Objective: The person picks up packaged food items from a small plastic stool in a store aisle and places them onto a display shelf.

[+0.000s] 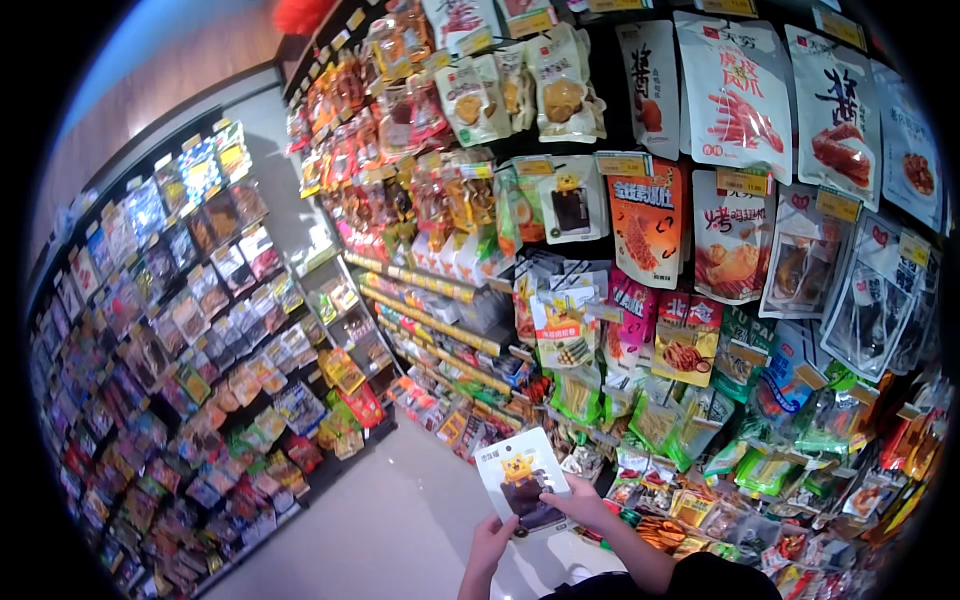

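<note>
Low in front of me, a white snack packet [490,462] with a yellow cartoon animal and a dark lower panel is tilted slightly. Its lower left edge is gripped by my left hand [492,543], thumb across the front. At the right edge, my right hand [582,503] is closed on it too, with the thumb lying over the dark panel. The fingers behind the packet are hidden. A similar white packet [586,182] hangs on the rack above, next to an orange packet [645,235].
Racks of hanging snack bags, including a large white bag [735,75], rise on the right with yellow price strips [440,325]. Another packed rack [200,310] runs along the left. Between them lies a pale, shiny floor [370,510].
</note>
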{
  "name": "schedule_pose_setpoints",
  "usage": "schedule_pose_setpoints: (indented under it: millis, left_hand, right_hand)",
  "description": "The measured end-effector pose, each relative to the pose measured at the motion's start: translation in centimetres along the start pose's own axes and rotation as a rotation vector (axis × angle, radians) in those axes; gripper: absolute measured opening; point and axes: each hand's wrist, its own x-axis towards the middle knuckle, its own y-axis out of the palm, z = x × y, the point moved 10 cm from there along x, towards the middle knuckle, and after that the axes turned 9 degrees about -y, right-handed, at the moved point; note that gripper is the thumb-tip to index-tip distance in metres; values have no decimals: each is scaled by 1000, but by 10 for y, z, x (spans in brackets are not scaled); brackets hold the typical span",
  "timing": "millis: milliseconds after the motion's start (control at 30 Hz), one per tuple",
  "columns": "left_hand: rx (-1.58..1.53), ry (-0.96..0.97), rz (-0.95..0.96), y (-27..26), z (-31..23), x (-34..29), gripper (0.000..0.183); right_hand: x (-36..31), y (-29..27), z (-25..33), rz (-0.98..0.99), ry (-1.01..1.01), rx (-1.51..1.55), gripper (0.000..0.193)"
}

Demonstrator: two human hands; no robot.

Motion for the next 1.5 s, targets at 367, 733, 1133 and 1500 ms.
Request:
schedule_pose_setpoints:
  millis: [367,733,1133,1500]
  left_hand:
    - [190,400,316,96,-220,152,17]
    - [30,531,637,175,-386,315,19]
    - [-38,573,842,208,-428,346,18]
    - [-227,575,862,214,-449,335,16]
  right_hand:
    - [168,-106,64,-327,-204,35,28]
    - [326,-175,168,-611,-481,-231,30]
    - [345,-186,192,-773,-586,-299,28]
    - [349,-188,218,-868,-545,-387,28]
